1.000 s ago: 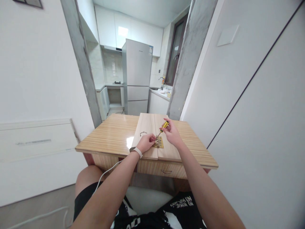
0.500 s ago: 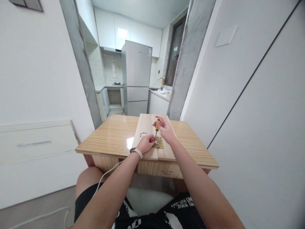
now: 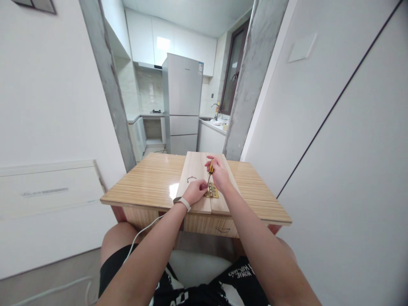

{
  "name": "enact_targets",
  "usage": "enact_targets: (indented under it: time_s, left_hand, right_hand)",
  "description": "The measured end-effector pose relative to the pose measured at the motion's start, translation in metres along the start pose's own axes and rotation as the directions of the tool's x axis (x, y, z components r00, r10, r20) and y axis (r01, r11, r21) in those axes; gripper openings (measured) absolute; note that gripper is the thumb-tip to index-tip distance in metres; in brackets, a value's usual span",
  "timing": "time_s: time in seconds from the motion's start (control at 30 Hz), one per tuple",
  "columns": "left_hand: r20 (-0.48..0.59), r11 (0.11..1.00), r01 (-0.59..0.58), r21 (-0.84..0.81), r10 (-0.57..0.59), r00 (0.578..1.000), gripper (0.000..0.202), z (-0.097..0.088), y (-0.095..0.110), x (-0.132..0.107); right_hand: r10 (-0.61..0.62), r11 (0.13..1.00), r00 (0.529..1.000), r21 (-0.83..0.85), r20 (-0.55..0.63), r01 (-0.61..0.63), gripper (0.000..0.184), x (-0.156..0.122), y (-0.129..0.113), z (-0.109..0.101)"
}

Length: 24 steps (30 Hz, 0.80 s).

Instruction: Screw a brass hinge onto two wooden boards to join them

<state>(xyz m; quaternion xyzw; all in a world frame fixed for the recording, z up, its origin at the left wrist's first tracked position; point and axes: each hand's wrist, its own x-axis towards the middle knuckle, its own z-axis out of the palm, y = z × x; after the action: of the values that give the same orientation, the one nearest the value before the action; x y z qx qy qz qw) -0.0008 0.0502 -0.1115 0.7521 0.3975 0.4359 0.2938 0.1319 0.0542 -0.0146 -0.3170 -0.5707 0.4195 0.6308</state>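
The screwdriver [image 3: 211, 169] stands nearly upright, tip on the brass hinge [image 3: 213, 192] that straddles the seam between two pale boards [image 3: 194, 168], near their front edge. The right hand [image 3: 219, 175] has its grip clenched round the yellow handle. The left hand [image 3: 196, 191] curls at the hinge; I cannot tell whether its grip pinches anything. Bare desk [image 3: 149, 182] lies open on both sides.

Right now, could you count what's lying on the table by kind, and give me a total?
Boards: 2, the left board and the right board
Hinge: 1
Screwdriver: 1, held in the right hand
Small metal piece: 1
Total: 5
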Motion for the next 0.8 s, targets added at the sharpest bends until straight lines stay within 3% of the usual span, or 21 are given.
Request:
enact_targets:
  time_s: [0.4,0.6,0.8]
  left_hand:
    - [0.017,1.0,0.005,0.008,-0.005,1.0,0.007,-0.0009,0.0086,-0.0009]
    - [0.019,1.0,0.02,0.014,-0.021,1.0,0.009,0.0,0.0044,-0.0006]
    - [0.021,1.0,0.016,0.025,-0.016,1.0,0.009,0.0001,0.0031,-0.0004]
  right_hand:
    - [0.0,0.999,1.0,0.032,-0.005,0.001,0.044,-0.0002,-0.0026,0.003]
    - [0.05,0.988,0.994,0.148,-0.094,-0.035,0.043,0.0062,0.0039,0.0011]
    - [0.03,0.992,0.994,0.122,-0.102,-0.017,0.038,0.0061,-0.0009,0.0027]
